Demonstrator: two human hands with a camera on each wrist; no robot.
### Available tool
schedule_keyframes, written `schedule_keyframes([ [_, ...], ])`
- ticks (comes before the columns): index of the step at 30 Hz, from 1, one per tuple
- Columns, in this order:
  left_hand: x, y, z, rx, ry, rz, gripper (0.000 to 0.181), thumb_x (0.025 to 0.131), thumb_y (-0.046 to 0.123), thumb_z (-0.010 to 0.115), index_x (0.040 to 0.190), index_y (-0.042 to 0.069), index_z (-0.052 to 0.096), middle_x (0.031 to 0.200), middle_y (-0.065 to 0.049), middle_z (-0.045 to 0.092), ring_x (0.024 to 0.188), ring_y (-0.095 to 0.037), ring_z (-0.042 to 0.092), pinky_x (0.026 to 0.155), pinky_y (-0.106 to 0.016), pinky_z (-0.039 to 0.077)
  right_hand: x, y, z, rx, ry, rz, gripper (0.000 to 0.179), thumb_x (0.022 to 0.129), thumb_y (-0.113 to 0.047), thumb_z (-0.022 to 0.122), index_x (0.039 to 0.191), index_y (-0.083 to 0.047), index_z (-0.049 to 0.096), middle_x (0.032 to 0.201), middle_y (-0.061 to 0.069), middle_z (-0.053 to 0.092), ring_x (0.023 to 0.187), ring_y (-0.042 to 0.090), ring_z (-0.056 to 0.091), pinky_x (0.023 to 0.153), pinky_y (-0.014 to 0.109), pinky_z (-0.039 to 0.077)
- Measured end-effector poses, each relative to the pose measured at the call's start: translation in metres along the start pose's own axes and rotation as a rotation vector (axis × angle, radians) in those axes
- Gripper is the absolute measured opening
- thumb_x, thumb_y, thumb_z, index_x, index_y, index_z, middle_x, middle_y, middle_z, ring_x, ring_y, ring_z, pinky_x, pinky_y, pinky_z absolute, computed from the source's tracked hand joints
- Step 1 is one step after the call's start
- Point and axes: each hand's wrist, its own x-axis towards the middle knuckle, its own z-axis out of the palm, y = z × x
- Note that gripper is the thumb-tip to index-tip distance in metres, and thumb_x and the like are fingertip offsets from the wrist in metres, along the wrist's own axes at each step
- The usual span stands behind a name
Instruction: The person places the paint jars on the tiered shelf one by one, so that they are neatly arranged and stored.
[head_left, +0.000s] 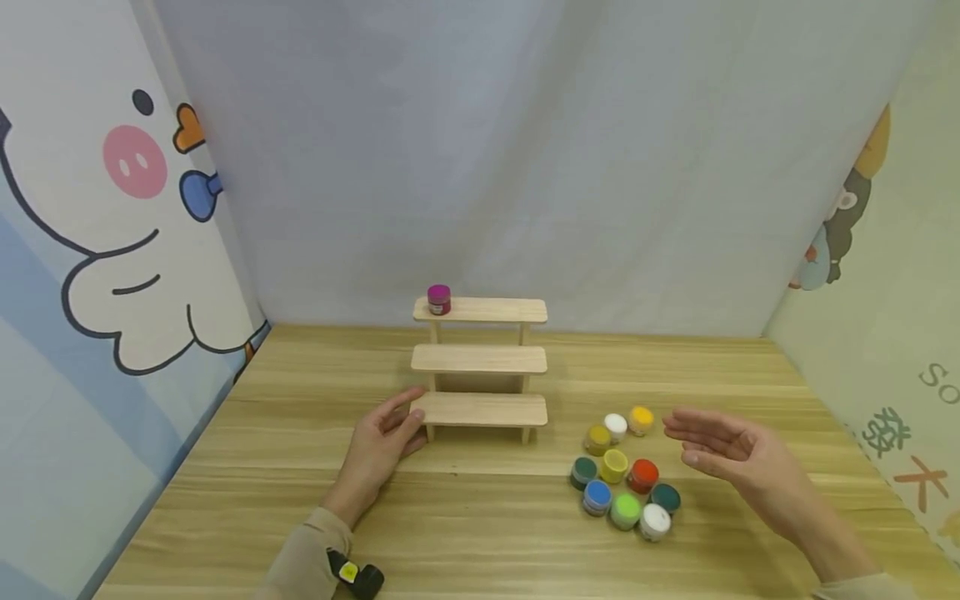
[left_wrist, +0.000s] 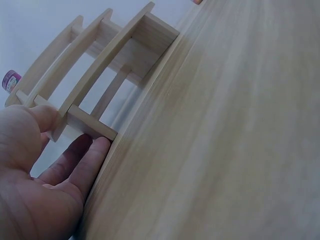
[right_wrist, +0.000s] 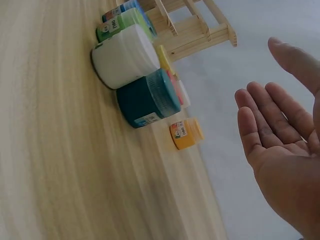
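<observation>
A three-tier wooden display stand (head_left: 480, 408) is upright on the table, and a purple paint jar (head_left: 439, 300) sits at the left end of its top tier. My left hand (head_left: 380, 442) grips the left end of the lowest tier; in the left wrist view its thumb (left_wrist: 46, 118) is at the board's end and its fingertips (left_wrist: 100, 145) are by the leg. To the right of the small paint jars (head_left: 643, 476), my right hand (head_left: 738, 454) is held with palm facing left and fingers extended, holding nothing. The orange-yellow jar (head_left: 641, 421) is nearest to it.
Several jars in white, green, blue, yellow, red and teal stand close together right of the stand. A pale curtain (head_left: 600, 167) hangs behind the table (head_left: 315, 367). Printed cartoon panels flank both sides. A black strap device (head_left: 354, 573) is on the left wrist.
</observation>
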Motion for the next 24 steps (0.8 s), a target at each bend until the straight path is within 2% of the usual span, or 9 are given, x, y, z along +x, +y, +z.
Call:
schedule_keyframes([
  [3, 0.001, -0.001, 0.0, 0.002, -0.002, 0.0, 0.045, 0.114, 0.01, 0.066, 0.159, 0.011, 0.061, 0.153, -0.029, 0.062, 0.139, -0.041, 0.066, 0.101, -0.034, 0.067, -0.004, 0.007, 0.002, -0.033, 0.014, 0.02, 0.047, 0.11, 0.006, 0.064, 0.155, 0.009, 0.054, 0.144, -0.002, 0.074, 0.131, 0.013, 0.071, 0.106, 0.027, 0.064],
  [9, 0.0, 0.0, 0.001, 0.001, -0.009, 0.009, 0.046, 0.114, 0.009, 0.067, 0.159, 0.01, 0.061, 0.151, -0.03, 0.063, 0.137, -0.041, 0.067, 0.101, -0.034, 0.067, -0.013, 0.019, 0.006, -0.1, 0.053, 0.1, 0.047, 0.109, 0.0, 0.07, 0.152, 0.01, 0.056, 0.142, 0.003, 0.075, 0.128, 0.008, 0.071, 0.104, 0.02, 0.062],
  [13, -0.002, 0.0, 0.001, -0.001, -0.014, 0.011, 0.046, 0.114, 0.011, 0.067, 0.16, 0.01, 0.061, 0.151, -0.029, 0.063, 0.137, -0.041, 0.067, 0.102, -0.035, 0.067, -0.016, 0.027, 0.005, -0.099, 0.04, 0.126, 0.046, 0.109, -0.002, 0.07, 0.152, 0.01, 0.057, 0.142, 0.001, 0.075, 0.127, 0.007, 0.072, 0.103, 0.02, 0.063],
  [18, -0.001, 0.0, 0.0, 0.002, -0.018, 0.014, 0.046, 0.114, 0.011, 0.066, 0.16, 0.01, 0.06, 0.152, -0.029, 0.063, 0.138, -0.041, 0.066, 0.102, -0.035, 0.067, -0.017, 0.038, 0.006, -0.091, 0.0, 0.115, 0.048, 0.109, 0.0, 0.069, 0.153, 0.013, 0.054, 0.142, -0.002, 0.075, 0.126, 0.01, 0.073, 0.103, 0.022, 0.064],
  [24, 0.0, -0.002, 0.0, 0.008, -0.008, 0.011, 0.046, 0.114, 0.009, 0.067, 0.159, 0.011, 0.061, 0.152, -0.029, 0.063, 0.138, -0.04, 0.067, 0.1, -0.034, 0.068, -0.017, 0.044, 0.008, -0.089, -0.006, 0.147, 0.051, 0.108, -0.002, 0.072, 0.154, 0.012, 0.055, 0.143, -0.004, 0.074, 0.125, 0.008, 0.072, 0.103, 0.022, 0.064],
])
